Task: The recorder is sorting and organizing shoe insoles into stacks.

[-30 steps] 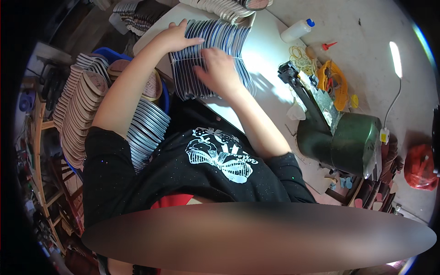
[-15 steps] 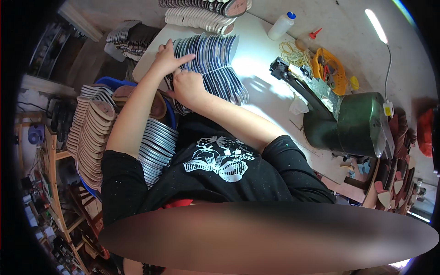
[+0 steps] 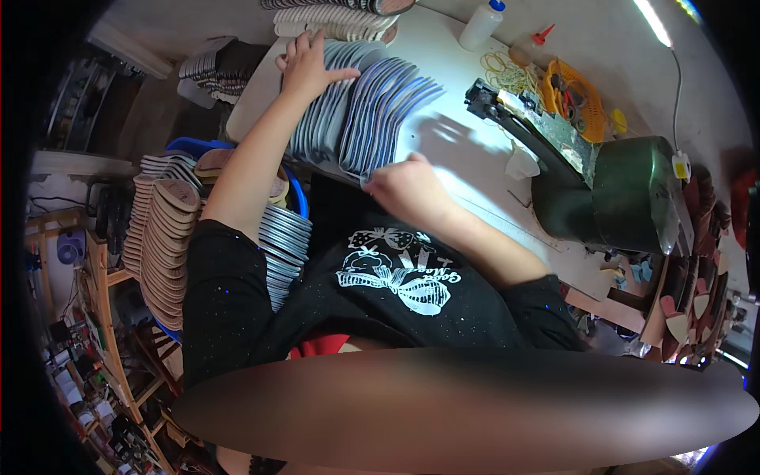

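Observation:
A long row of thin blue-grey shoe insoles (image 3: 380, 111) stands on edge on the white table (image 3: 459, 146), fanned into a left and a right group. My left hand (image 3: 309, 70) lies over the far left end of the row, fingers spread and thumb stretched across the tops. Close to the near right end of the row is my right hand (image 3: 412, 190), its fingers curled in and slightly blurred. Whatever those fingers may hold is hidden. No band shows around the insoles.
Stacked insoles (image 3: 162, 245) fill a blue tub (image 3: 297, 194) at my left. More stacks (image 3: 332, 25) stand at the table's far edge. To the right are a dark green machine (image 3: 633, 198), a yellow basket (image 3: 590, 115), loose rubber bands (image 3: 507, 75) and a white bottle (image 3: 481, 28).
The pale band around the insoles is gone from view, and the row has spread into two groups. My right hand moved right and nearer, away from my left hand, which shifted slightly farther off.

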A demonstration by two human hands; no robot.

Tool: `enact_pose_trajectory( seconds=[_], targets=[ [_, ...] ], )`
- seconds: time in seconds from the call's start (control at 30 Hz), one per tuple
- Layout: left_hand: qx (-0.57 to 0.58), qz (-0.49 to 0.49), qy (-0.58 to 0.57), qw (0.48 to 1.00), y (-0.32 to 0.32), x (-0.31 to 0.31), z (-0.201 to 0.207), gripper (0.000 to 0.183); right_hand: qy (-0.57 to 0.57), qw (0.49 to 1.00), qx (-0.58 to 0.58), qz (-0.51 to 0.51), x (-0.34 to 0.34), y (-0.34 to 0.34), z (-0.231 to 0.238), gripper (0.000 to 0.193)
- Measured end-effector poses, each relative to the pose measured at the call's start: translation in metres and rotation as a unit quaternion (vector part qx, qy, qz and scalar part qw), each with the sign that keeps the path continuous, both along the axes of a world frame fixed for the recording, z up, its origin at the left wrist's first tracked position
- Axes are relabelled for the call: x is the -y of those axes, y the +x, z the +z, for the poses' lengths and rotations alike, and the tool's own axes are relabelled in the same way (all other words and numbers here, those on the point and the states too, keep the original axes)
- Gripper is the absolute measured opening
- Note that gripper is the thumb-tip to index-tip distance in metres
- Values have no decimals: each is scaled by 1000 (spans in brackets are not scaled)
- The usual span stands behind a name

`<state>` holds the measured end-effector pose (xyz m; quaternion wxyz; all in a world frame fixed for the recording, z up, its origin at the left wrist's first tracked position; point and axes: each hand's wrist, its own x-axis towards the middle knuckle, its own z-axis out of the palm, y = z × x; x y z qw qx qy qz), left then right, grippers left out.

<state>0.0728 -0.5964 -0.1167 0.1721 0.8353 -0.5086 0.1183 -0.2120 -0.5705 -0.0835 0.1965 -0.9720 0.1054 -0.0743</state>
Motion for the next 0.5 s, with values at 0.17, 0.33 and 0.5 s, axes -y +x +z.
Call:
enact_pose_trajectory(
  seconds=[0.17,0.33,0.5],
  targets=[
    [15,-274,77,959,-108,1,8,82,275,947,60,-152,12,-23,-38,23],
    [24,-277,180,944,-115,-1,2,76,259,964,58,-15,2,-43,-13,24],
    [-15,-279,152,948,-105,4,-3,75,437,897,10,63,8,-112,14,24]
  ],
)
